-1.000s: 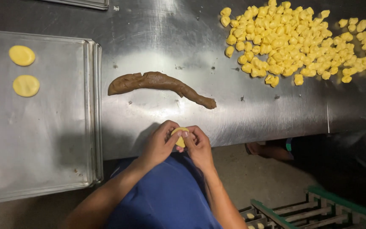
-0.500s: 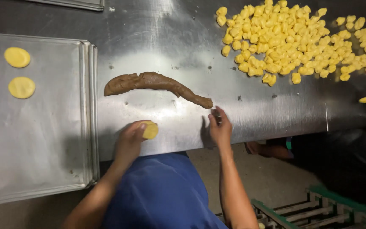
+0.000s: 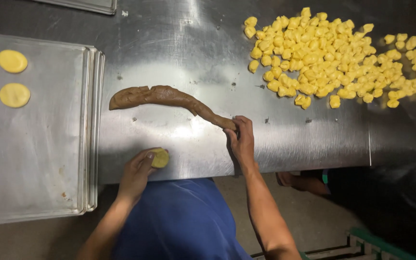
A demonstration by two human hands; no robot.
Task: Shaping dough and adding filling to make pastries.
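Right hand (image 3: 240,137) pinches the brown filling rope's (image 3: 169,97) end, left hand (image 3: 138,171) cups a yellow dough disc (image 3: 160,158); next, tearing off a small piece cleanly.

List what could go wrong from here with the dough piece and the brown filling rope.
1. The right hand pinches the thin end of the brown filling rope; a pull may drag or snap the rope instead of taking a neat bit.
2. The left hand holds the yellow dough piece near the steel table edge; it could slip off.
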